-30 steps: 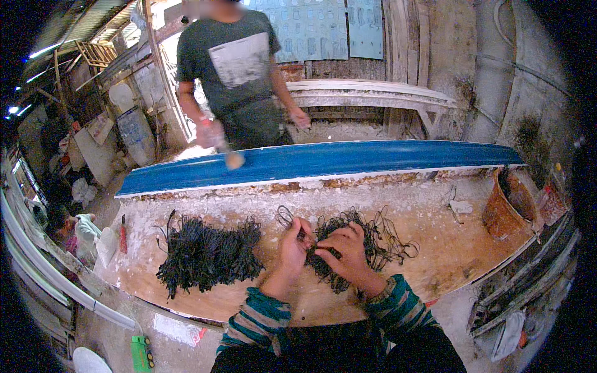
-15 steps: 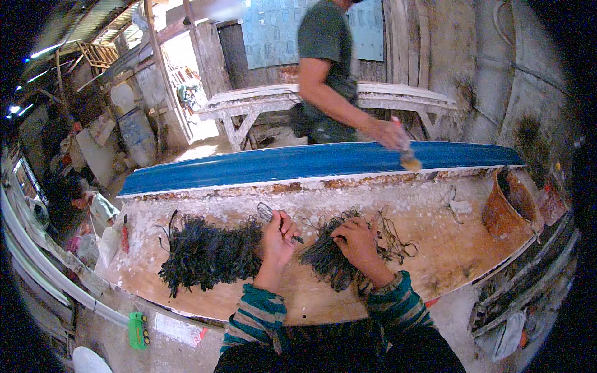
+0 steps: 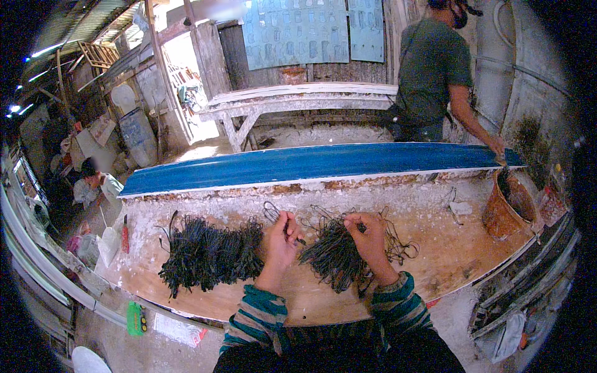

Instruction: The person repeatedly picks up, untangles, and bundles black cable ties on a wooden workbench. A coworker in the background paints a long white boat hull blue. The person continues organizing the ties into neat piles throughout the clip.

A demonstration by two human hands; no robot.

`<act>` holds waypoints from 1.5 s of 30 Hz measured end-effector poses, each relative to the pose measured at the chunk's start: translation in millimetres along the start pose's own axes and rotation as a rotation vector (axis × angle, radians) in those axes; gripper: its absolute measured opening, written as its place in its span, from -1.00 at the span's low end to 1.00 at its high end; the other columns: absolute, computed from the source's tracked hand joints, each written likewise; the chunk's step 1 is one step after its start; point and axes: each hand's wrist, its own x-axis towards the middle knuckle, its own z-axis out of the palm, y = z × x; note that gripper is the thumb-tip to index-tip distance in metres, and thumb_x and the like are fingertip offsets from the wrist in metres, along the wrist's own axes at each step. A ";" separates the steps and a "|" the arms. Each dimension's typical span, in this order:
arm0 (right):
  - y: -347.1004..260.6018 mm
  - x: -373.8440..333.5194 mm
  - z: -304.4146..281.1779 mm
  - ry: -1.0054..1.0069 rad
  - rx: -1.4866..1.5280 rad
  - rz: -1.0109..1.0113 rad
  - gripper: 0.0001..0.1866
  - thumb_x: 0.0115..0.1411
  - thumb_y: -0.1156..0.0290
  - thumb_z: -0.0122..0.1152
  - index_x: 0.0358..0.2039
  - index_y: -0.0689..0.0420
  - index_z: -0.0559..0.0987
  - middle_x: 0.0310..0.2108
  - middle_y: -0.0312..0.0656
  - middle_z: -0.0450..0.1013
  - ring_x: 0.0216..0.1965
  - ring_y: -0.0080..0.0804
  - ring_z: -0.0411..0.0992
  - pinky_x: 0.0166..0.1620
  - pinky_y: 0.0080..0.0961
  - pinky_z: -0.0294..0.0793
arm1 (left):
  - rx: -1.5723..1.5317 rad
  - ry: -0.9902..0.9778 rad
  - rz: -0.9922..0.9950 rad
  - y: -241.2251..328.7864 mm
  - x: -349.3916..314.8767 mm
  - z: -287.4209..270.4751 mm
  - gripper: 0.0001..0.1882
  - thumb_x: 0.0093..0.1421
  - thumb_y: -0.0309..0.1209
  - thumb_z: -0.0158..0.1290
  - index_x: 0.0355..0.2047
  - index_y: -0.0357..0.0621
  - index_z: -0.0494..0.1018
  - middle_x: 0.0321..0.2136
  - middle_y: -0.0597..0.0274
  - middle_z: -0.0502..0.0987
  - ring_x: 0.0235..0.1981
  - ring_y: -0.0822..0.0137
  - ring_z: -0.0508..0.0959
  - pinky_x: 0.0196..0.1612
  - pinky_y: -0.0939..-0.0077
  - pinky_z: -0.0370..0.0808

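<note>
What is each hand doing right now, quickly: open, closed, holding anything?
Left hand: closed, fingers pinching a thin black wire piece.
Right hand: closed on strands at the top of the right-hand pile of black wire pieces.

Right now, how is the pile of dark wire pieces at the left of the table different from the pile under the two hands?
The left pile of dark wire pieces lies untouched in a dense, wide heap; the right pile of dark wire pieces is looser, with stray loops spreading to its right. The left hand holds one piece beside the right pile, and the right hand rests on it. Both lie on the worn wooden table.
</note>
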 end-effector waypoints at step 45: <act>6.0 -17.4 16.0 -0.003 0.413 0.107 -0.91 0.07 0.49 0.12 -0.41 0.20 0.43 -0.51 -0.32 0.36 -0.51 -0.63 0.33 -0.42 -0.70 0.34 | 0.412 -0.024 -0.033 -24.4 -11.0 19.0 -0.46 0.18 -0.02 -0.20 -0.11 -0.28 0.35 -0.47 0.38 0.33 -0.46 0.50 0.31 -0.32 0.63 0.30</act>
